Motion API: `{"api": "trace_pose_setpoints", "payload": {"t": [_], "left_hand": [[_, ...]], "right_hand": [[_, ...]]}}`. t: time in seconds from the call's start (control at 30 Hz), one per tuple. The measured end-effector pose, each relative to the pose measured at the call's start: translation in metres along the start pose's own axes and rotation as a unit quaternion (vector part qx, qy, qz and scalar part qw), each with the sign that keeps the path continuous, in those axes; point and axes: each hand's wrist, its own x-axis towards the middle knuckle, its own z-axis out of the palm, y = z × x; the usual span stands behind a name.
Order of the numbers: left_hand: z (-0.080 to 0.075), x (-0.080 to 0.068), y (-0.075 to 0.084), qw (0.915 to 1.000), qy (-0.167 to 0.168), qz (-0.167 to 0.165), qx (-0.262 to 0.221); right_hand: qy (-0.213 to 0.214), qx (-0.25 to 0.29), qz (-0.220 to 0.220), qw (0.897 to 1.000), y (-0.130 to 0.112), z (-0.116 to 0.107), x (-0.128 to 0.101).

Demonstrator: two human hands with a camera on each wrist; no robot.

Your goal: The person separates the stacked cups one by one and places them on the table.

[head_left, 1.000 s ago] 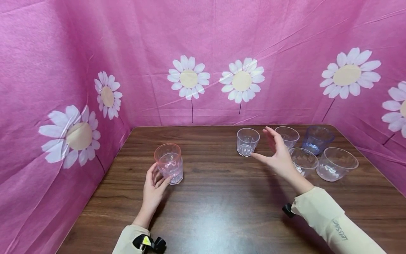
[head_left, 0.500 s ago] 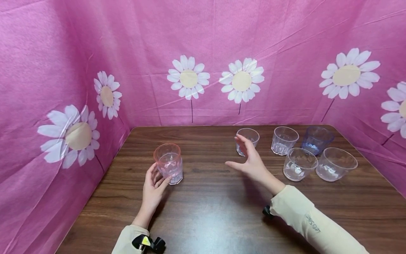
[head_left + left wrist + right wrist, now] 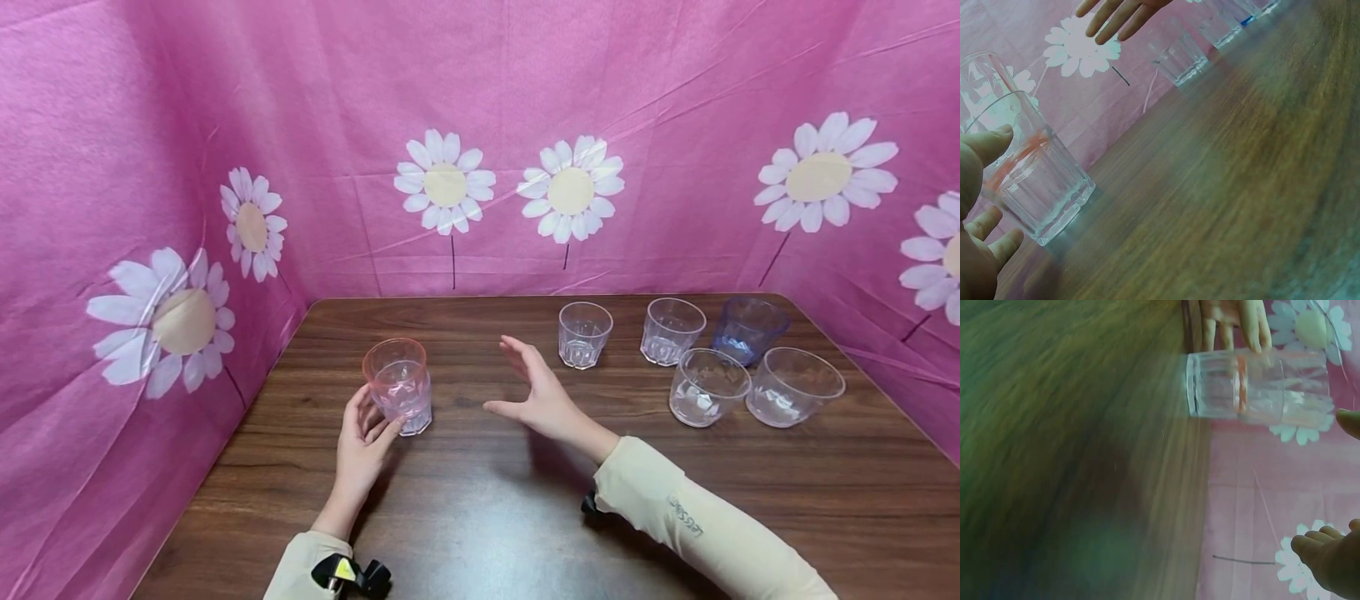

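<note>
A pink-tinted tumbler (image 3: 399, 387), which looks like two nested glasses, stands upright on the left of the dark wooden table (image 3: 480, 500). My left hand (image 3: 363, 433) holds its base, thumb on the near right side and fingers curled round the left. In the left wrist view the thumb (image 3: 985, 144) lies against the tumbler (image 3: 1041, 181). My right hand (image 3: 525, 387) hovers open at mid-table, fingers spread, palm facing the tumbler, a hand's width to its right. The right wrist view shows the tumbler (image 3: 1254, 384) with the left hand's fingers (image 3: 1235, 319) on it.
Several glasses stand at the back right: a clear tumbler (image 3: 584, 335), another clear one (image 3: 672, 332), a blue one (image 3: 748, 332), a wide clear one (image 3: 708, 387) and a clear bowl-shaped one (image 3: 795, 387). Pink daisy-print cloth walls (image 3: 150, 250) enclose the table on three sides.
My right hand has swept left from beside the clear tumblers to mid-table, staying open. The left hand and the pink tumbler have not moved.
</note>
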Motion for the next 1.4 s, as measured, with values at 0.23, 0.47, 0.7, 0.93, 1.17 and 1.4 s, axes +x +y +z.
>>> {"api": "trace_pose_setpoints", "payload": {"t": [0.23,0.47,0.7,0.93,1.17,1.4], "left_hand": [[0.0,0.001,0.0,1.0,-0.002,-0.004,-0.004],[-0.001,-0.001,0.001,1.0,-0.004,0.004,0.006],[-0.001,-0.001,0.002,0.9999,-0.01,0.007,0.004],[-0.001,0.0,0.0,0.9999,-0.01,-0.001,-0.004],[0.0,-0.002,-0.002,0.9999,-0.009,0.0,-0.008],[0.0,0.0,-0.002,0.9999,-0.007,0.004,-0.008]], "right_hand": [[-0.025,0.031,0.018,0.999,0.0,0.021,0.005],[-0.049,0.046,0.034,0.997,-0.003,0.042,0.011],[-0.073,0.064,0.033,0.995,-0.009,0.06,0.018],[-0.078,0.08,0.049,0.993,-0.016,0.072,0.025],[-0.066,0.108,0.068,0.99,-0.018,0.083,0.033],[-0.069,0.106,0.09,0.988,-0.017,0.088,0.044]]}}
